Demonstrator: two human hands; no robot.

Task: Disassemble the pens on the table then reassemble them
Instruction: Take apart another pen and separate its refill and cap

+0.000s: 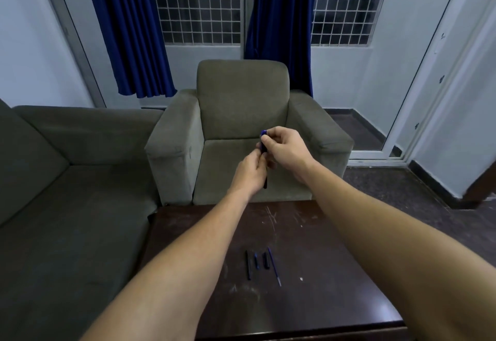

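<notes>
Both hands are raised in front of the armchair, holding one dark blue pen (263, 144) upright between them. My right hand (285, 148) pinches its blue cap end at the top. My left hand (251, 173) grips the barrel lower down, and the pen's tip pokes out below the fingers. On the dark wooden table (316, 265) lie several pen parts side by side: a long black barrel (248, 265), a short blue piece (256, 260), a short black piece (265, 260) and a thin blue refill (274, 266).
A grey armchair (241, 104) stands just beyond the table's far edge. A grey sofa (67, 179) runs along the left. Blue curtains (128, 29) hang over a barred window behind. A white door frame (418, 93) is at the right.
</notes>
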